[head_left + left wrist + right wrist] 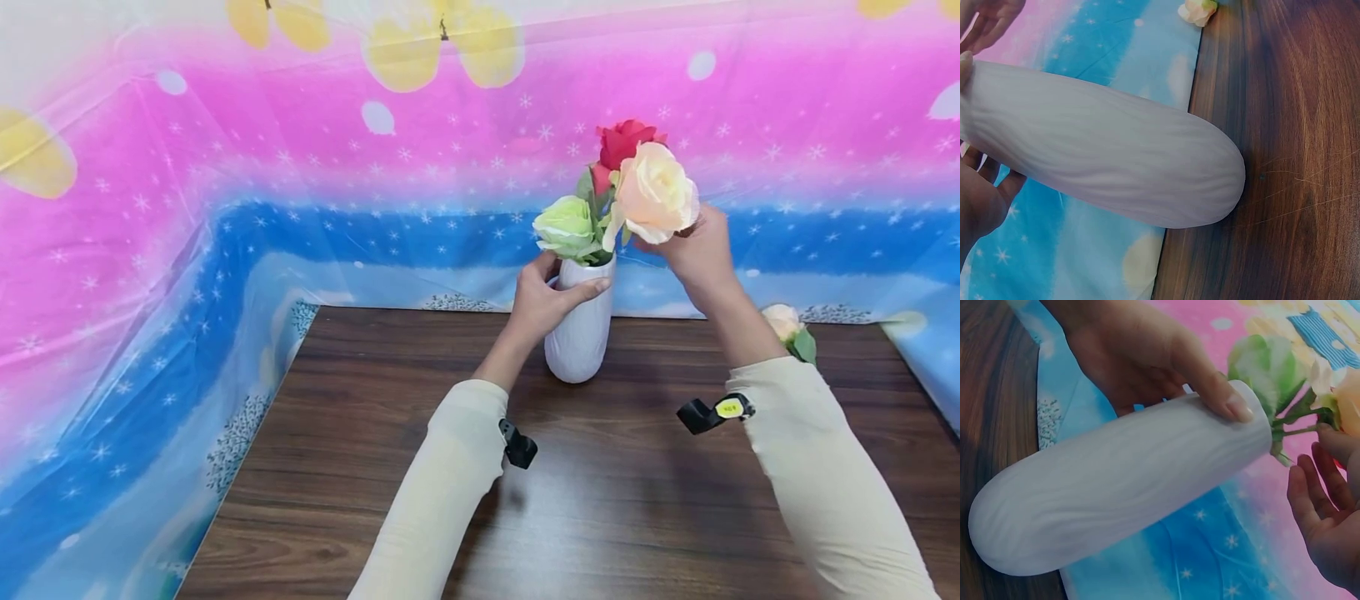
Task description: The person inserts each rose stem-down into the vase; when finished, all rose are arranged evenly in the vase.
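A white ribbed vase (577,346) stands on the table. My left hand (546,302) grips it just below the rim, thumb across the near side and fingers behind. Out of its mouth rise a pale green rose (564,225) leaning left and a red rose (626,143) at the back. My right hand (703,254) is at the right of the blooms and holds a peach rose (654,193) close under its head. In the right wrist view, the right thumb and fingers (1319,487) pinch at the green stem (1300,430), which runs toward the vase mouth.
Another peach rose (782,321) with a green leaf lies at the table's back right, partly behind the right forearm. The dark wooden table (360,467) ends just behind the vase, against a printed pink and blue cloth (420,167). Black straps (701,415) sit at both wrists.
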Motion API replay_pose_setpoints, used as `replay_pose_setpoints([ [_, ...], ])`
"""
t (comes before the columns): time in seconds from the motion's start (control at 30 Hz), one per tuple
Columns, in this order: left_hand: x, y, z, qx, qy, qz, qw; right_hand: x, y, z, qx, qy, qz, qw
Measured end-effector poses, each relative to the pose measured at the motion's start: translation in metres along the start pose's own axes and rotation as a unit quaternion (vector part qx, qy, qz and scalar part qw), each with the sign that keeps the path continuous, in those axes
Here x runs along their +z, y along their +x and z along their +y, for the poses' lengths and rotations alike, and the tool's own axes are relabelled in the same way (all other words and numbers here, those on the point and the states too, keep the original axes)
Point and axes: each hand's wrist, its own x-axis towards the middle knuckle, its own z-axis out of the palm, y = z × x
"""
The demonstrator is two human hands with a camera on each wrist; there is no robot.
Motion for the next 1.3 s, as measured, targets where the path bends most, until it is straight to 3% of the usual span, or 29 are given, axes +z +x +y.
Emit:
replay_pose_setpoints([
  [0.33, 0.0, 0.0, 0.0, -0.005, 0.001, 0.0, 1.0, -0.033, -0.022, 0.001, 0.004, 0.001, -0.062, 0.998],
  [0.6, 0.0, 0.0, 0.001, -0.006, 0.001, 0.001, 1.0, -0.071, -0.042, 0.012, 0.032, -0.092, -0.073, 0.9926],
  [0.7, 0.0, 0.0, 0.0, -0.002, 0.0, 0.0, 1.0, -0.091, -0.05, 0.022, 0.042, -0.097, -0.076, 0.9916],
  [0.83, 0.0, 0.0, 0.0, 0.003, -0.002, 0.0, 1.0, -0.119, -0.059, 0.038, 0.061, -0.113, -0.06, 0.9898],
  [0.97, 0.0, 0.0, 0.0, 0.004, -0.001, 0.0, 1.0, -0.148, -0.067, 0.052, 0.087, -0.18, -0.044, 0.9788],
  [1.2, 0.0, 0.001, -0.001, 0.003, 0.0, 0.002, 1.0, -0.193, -0.076, 0.072, 0.134, -0.19, -0.022, 0.9723],
  [1.3, 0.0, 0.0, 0.0, 0.002, 0.001, 0.004, 1.0, -0.208, -0.081, 0.08, 0.161, -0.217, -0.007, 0.9629],
])
